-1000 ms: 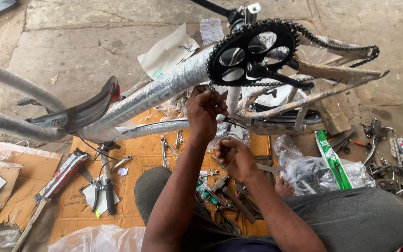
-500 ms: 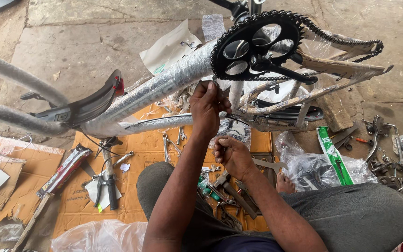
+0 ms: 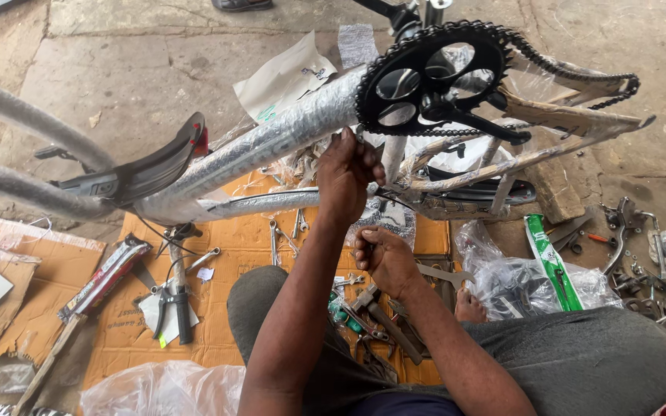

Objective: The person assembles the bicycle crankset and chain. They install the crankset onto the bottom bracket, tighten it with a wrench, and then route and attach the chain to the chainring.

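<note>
The bicycle frame (image 3: 271, 142), wrapped in clear plastic film, lies upside down across the view, its long down tube running from the mudguard (image 3: 144, 166) at lower left up to the black chainring (image 3: 429, 81) at upper right. The chain (image 3: 580, 77) hangs off the ring toward the right edge, and a crank arm (image 3: 487, 125) points down and right from the ring's centre.

The left hand (image 3: 348, 173) is raised to the frame just below and left of the chainring, where the tubes meet at the bottom bracket. Its grip is closed there, fingers curled around something at the junction; what it pinches is hidden by the knuckles. The right hand (image 3: 385, 258) sits lower and nearer the body, directly beneath the left, clenched around a thin item that I cannot make out. So the left hand is the nearer one to the frame, and the work point lies up and slightly away from the right hand, roughly along the line of the seat tube (image 3: 395, 158).

Beneath, a flattened cardboard sheet (image 3: 225, 254) on the concrete floor (image 3: 117, 69) carries spanners (image 3: 274, 240), pliers (image 3: 175, 308) toward its left side, and a hammer (image 3: 383, 312) near the person's knee. A green packet (image 3: 550, 262) rests on plastic bags off the cardboard's right edge.
</note>
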